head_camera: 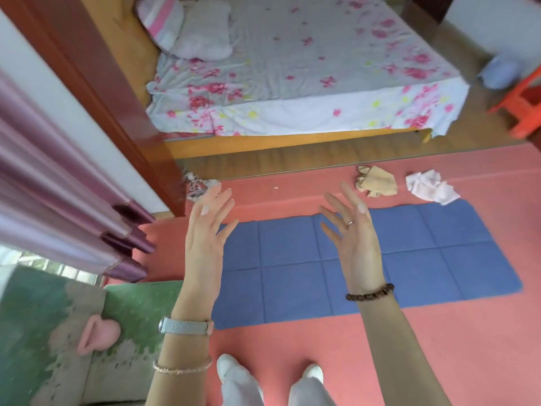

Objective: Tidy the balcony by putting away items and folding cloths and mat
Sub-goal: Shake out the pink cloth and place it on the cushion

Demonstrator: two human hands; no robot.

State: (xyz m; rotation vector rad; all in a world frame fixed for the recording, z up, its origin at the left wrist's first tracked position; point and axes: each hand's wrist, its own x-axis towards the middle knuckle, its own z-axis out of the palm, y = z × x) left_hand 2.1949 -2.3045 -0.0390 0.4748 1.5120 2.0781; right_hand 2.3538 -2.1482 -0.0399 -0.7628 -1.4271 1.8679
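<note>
- While they hover above it, the left hand (pixel 205 232) and right hand (pixel 357 232) hold nothing, fingers (pixel 348 196) spread.
- The blue creased foam mat (pixel 409 268) lies flat on the pink floor (pixel 439 347); a crumpled beige cloth (pixel 376 181) and a crumpled white cloth (pixel 431 187) lie beyond its far edge.
- Best to grip one short end's corners and fold along the creases.

A home bedroom: floral-sheeted bed (pixel 292 68), pillow (pixel 205 30), curtain (pixel 58 186).

A watch (pixel 186 326) on a pale grey-blue woven strap circled the wrist of the left hand (pixel 205 244), with a thin rose-gold bangle (pixel 181 366) further up the forearm. The right hand (pixel 357 244) wore a slim ring (pixel 350 223) and, at its wrist, a dark bead bracelet (pixel 370 293). The trousers (pixel 243 388) and shoes (pixel 225 364) were white.
</note>
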